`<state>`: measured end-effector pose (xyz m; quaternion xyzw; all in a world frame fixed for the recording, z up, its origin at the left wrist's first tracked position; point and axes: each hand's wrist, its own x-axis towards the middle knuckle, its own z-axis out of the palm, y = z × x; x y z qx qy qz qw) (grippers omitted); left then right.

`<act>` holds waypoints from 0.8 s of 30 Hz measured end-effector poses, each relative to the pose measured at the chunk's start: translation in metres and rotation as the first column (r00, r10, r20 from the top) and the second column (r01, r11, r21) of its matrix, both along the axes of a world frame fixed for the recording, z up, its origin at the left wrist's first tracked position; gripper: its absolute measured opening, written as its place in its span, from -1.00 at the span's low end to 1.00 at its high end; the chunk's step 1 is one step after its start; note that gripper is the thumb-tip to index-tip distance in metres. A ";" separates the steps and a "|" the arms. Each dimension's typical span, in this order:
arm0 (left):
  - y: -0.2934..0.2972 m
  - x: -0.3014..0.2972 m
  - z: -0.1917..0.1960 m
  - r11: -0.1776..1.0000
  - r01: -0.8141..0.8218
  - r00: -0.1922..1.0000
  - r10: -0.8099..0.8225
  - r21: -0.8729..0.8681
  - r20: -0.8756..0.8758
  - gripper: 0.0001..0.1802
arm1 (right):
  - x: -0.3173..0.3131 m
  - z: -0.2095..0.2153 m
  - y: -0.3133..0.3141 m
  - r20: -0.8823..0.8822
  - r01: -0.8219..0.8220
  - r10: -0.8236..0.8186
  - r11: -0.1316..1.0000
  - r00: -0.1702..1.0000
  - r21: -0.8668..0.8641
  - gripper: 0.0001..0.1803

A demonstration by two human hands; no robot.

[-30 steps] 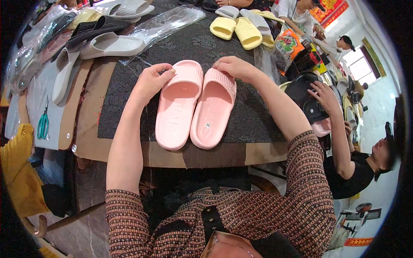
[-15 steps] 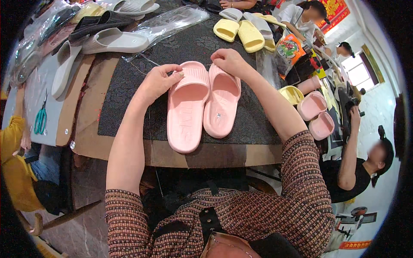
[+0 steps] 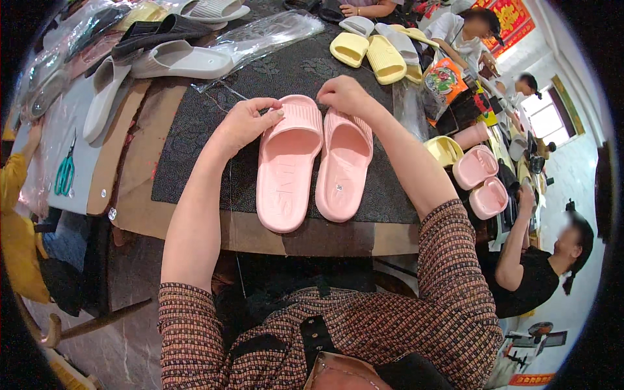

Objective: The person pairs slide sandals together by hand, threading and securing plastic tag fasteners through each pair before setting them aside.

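1. Upper centre: passing room over the dark mat (image 3: 300, 73), between the clear plastic bag (image 3: 273, 40) and yellow slippers (image 3: 387, 62).
2. Centre: the pink slipper pair (image 3: 283, 188) blocks the way.
3. Upper left: grey slippers (image 3: 198, 62) obstruct.
4. Right: more pink slippers (image 3: 473, 170) obstruct.

Under the left grip (image 3: 250, 123) and the right grip (image 3: 349, 99), a dark patterned mat (image 3: 195, 153) covers the brown counter (image 3: 396, 239). Far right of the right grip, a bright window (image 3: 545, 112) breaks the pale wall (image 3: 575, 170); a red banner (image 3: 512, 25) hangs beyond. Grey streaked floor (image 3: 138, 292) shows below the left grip.
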<state>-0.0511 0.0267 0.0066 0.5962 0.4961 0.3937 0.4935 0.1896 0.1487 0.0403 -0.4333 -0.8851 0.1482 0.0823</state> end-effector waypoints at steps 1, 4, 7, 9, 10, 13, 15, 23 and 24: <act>-0.002 0.001 0.002 1.000 0.009 0.999 -0.009 0.002 0.050 -0.59 | 0.003 0.006 -0.007 -0.146 -0.003 0.011 0.998 0.989 0.055 -0.80; -0.003 0.002 0.000 0.999 -0.040 0.997 0.038 0.024 0.073 -0.61 | 0.004 0.024 -0.014 -0.420 0.139 -0.194 0.978 0.887 -0.156 -0.77; 0.001 0.003 -0.003 0.995 -0.066 0.998 0.067 0.074 -0.006 -0.61 | 0.001 0.046 -0.021 -0.591 0.033 -0.238 0.941 0.771 -0.337 -0.77; 0.002 0.005 -0.005 0.988 -0.118 0.993 0.120 0.104 -0.016 -0.61 | -0.010 0.049 -0.030 -0.686 -0.036 -0.207 0.946 0.697 -0.322 -0.79; 0.004 0.008 -0.004 0.977 -0.163 0.986 0.167 0.137 -0.018 -0.62 | -0.015 0.049 -0.035 -0.687 -0.030 -0.211 0.947 0.696 -0.321 -0.79; -0.001 0.003 0.005 0.960 -0.208 0.978 0.204 0.187 0.040 -0.65 | -0.041 0.048 -0.057 -0.651 -0.151 -0.069 0.949 0.756 -0.276 -0.81; -0.007 0.006 0.010 0.958 -0.214 0.966 0.177 0.193 0.190 -0.67 | -0.056 0.041 -0.069 -0.672 -0.177 -0.042 0.951 0.740 -0.255 -0.82; -0.007 0.005 0.012 0.961 -0.220 0.942 0.165 0.166 0.292 -0.80 | -0.073 0.023 -0.082 -0.721 -0.200 0.003 0.961 0.693 -0.189 -0.85; -0.007 0.006 0.012 0.961 -0.223 0.942 0.168 0.165 0.292 -0.80 | -0.071 0.023 -0.083 -0.764 -0.237 -0.040 0.939 0.644 -0.250 -0.84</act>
